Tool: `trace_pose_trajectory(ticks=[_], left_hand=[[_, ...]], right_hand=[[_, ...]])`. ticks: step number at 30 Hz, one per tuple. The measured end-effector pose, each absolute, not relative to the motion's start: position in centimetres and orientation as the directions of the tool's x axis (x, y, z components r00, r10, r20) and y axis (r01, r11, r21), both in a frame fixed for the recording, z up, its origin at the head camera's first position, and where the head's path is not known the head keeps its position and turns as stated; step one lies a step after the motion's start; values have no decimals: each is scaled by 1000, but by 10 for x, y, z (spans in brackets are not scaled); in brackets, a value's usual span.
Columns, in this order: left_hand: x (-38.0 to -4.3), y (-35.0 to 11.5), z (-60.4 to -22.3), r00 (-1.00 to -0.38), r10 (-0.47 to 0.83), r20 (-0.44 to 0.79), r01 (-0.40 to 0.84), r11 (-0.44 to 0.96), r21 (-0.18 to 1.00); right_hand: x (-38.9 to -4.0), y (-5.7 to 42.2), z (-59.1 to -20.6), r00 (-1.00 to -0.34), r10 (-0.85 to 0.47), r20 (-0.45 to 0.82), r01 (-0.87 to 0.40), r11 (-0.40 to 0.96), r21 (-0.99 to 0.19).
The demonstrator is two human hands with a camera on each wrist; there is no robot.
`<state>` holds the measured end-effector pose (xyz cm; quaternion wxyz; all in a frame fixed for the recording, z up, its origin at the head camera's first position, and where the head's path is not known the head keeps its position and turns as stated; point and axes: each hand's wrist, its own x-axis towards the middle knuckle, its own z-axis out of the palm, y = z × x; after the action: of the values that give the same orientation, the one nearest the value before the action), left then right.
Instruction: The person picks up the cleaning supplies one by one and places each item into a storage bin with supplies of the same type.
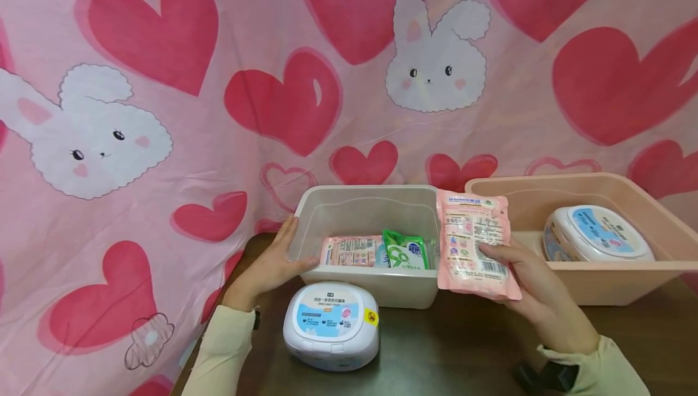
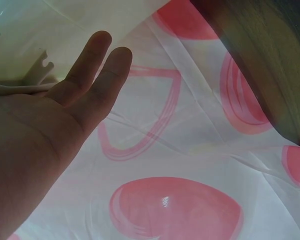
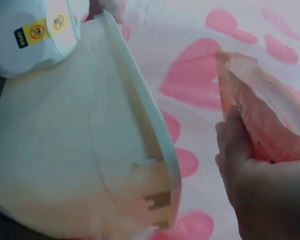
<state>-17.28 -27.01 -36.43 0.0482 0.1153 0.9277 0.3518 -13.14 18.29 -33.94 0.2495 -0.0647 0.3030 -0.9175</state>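
At your far left, the cloth (image 1: 136, 214) hangs in soft folds, printed with red hearts and fluffy-edged rabbits. Your left hand (image 1: 272, 257) rests on the rim of the grey bin (image 1: 373, 205), fingers extended and spread, thumb along the front edge, gripping nothing; some of its fingers are hidden from you. Just in front of that bin, a glossy white tub (image 1: 331, 326) with rounded corners, a blue label and a yellow sticker sits on the dark wood counter (image 1: 406, 353). Inside the smooth plastic bin you have a pink packet (image 1: 349, 252) and a green packet (image 1: 405, 250); the front wall cuts off their lower edges. Next comes the pink pouch (image 1: 471, 232), held up between the two bins and covering the grey one's right corner: flat, shiny film, crimped ends, small print too fine to read, a barcode low down. Your right hand (image 1: 526, 281) pinches it, thumb on the face, the other fingers mostly behind. At your right, the tapered peach bin (image 1: 589, 287) holds a second tub (image 1: 611, 232), its base hidden by the front wall.
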Motion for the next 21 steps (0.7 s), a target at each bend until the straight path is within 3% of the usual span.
trace_pose_trajectory(ticks=[4, 10, 15, 21], left_hand=[[-173, -271, -366, -971, 238, -21, 164, 727, 667], [-172, -272, -367, -972, 233, -20, 157, 714, 683], [-171, -271, -367, -974, 226, -26, 148, 720, 678], [-171, -269, -363, -974, 225, -28, 144, 709, 690]], right_hand=[[-146, 168, -335, -879, -467, -97, 429, -685, -589], [-167, 148, -332, -890, -406, -207, 429, -595, -679], [-187, 131, -332, -850, -491, -192, 475, -555, -683], [-202, 117, -337, -786, -590, -186, 567, -566, -598]])
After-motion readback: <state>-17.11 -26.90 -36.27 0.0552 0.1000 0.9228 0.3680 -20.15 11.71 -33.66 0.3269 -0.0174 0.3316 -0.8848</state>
